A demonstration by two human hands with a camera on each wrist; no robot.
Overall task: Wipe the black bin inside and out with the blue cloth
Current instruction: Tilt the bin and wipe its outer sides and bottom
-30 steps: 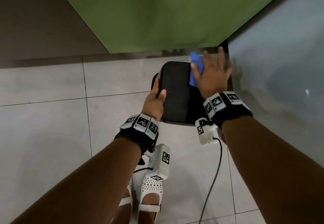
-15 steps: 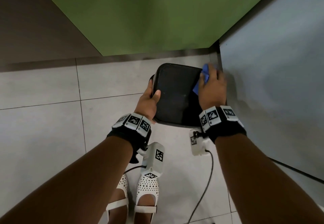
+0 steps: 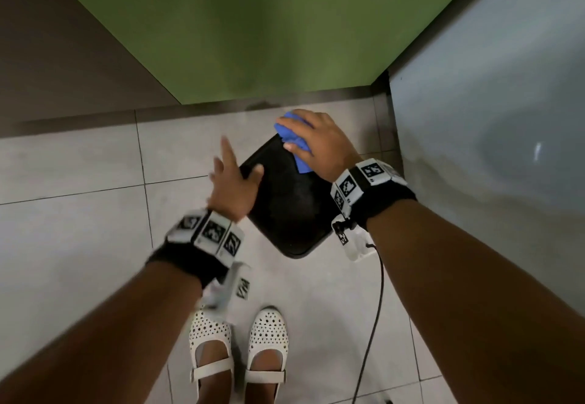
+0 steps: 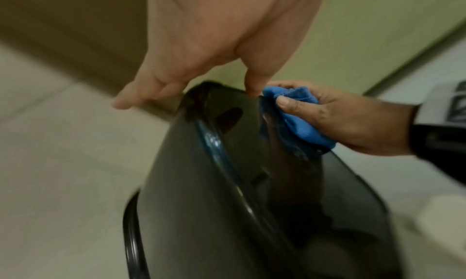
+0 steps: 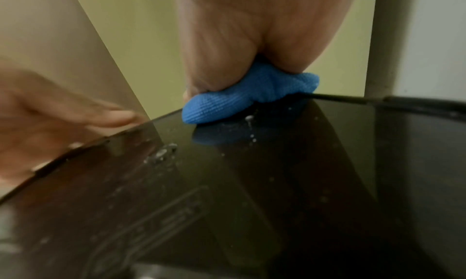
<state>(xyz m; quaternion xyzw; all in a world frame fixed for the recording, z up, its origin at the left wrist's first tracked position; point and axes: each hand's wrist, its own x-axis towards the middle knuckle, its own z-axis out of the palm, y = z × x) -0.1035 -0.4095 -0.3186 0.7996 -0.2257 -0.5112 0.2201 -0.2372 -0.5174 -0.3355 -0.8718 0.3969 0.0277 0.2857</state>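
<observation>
Black bin [image 3: 286, 210] on tiled floor [image 3: 79, 232], near green wall's base. Right hand [image 3: 319, 147] grips blue cloth [image 3: 296, 141] at bin's far corner. Left hand [image 3: 232, 186], fingers spread, at bin's left edge, blurred.

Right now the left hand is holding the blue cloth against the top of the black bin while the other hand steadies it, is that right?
Not quite: the right hand holds the blue cloth against the top of the black bin, and the left hand steadies it. The head view shows this.
</observation>
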